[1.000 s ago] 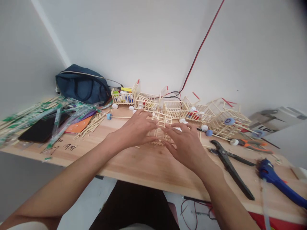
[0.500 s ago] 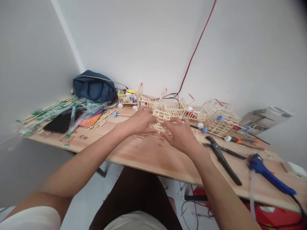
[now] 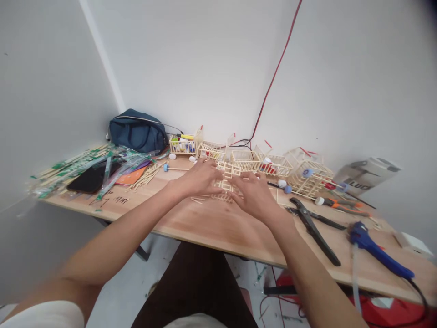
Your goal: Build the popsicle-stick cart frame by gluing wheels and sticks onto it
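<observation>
Wooden table (image 3: pixel 211 228) holds the stick frame (image 3: pixel 226 184) left of the black pliers (image 3: pixel 316 233), between my left hand (image 3: pixel 204 176) and right hand (image 3: pixel 251 195), fingers loosely curved; from 1 remote view I cannot tell their grip, but judge its lattice mostly joined, finishing undone.

blue bag (image 3: pixel 138 133) by wall (image 3: pixel 205 68) | dark phone (image 3: pixel 85 179) partly under wrappers (image 3: pixel 115 178) | red cable (image 3: pixel 278 68)
</observation>
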Action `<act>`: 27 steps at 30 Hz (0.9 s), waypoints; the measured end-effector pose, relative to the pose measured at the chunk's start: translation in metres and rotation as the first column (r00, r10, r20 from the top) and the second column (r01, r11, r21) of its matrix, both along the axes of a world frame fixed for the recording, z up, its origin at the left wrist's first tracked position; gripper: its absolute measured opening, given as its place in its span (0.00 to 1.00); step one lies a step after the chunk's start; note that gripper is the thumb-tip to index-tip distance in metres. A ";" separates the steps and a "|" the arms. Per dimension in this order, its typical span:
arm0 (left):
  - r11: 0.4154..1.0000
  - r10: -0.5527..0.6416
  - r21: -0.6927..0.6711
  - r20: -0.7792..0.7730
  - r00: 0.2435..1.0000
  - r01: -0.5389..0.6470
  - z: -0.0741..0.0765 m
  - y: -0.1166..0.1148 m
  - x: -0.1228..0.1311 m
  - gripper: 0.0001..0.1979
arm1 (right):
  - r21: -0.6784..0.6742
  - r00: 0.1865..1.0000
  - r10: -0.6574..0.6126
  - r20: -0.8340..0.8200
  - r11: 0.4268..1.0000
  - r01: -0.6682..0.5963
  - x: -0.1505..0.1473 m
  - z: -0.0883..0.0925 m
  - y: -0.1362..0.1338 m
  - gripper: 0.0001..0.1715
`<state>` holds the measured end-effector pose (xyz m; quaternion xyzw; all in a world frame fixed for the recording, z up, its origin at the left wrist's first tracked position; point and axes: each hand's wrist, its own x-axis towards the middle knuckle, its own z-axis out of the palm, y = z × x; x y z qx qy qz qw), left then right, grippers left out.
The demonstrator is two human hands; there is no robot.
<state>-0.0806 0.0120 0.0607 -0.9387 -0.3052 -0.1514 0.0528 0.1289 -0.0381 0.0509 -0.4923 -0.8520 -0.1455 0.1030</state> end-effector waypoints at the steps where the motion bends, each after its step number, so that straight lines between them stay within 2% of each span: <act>1: 1.000 -0.006 0.012 0.006 1.000 0.006 0.000 0.000 0.000 0.17 | 0.007 1.000 0.012 -0.012 1.000 -0.012 0.001 -0.002 0.000 0.19; 9: 0.994 -0.068 0.089 0.055 0.996 0.063 -0.008 0.007 0.001 0.16 | 0.049 0.995 0.066 -0.076 0.997 -0.062 0.004 -0.008 0.003 0.17; 15: 0.985 -0.098 0.144 0.028 0.995 0.093 -0.010 0.010 0.003 0.21 | 0.065 0.993 0.071 -0.093 0.996 -0.065 0.003 -0.007 0.004 0.17; 27: 0.970 -0.083 0.234 0.041 0.996 0.071 -0.017 0.011 0.006 0.23 | 0.063 0.982 0.093 -0.165 0.995 -0.084 0.005 -0.010 0.011 0.16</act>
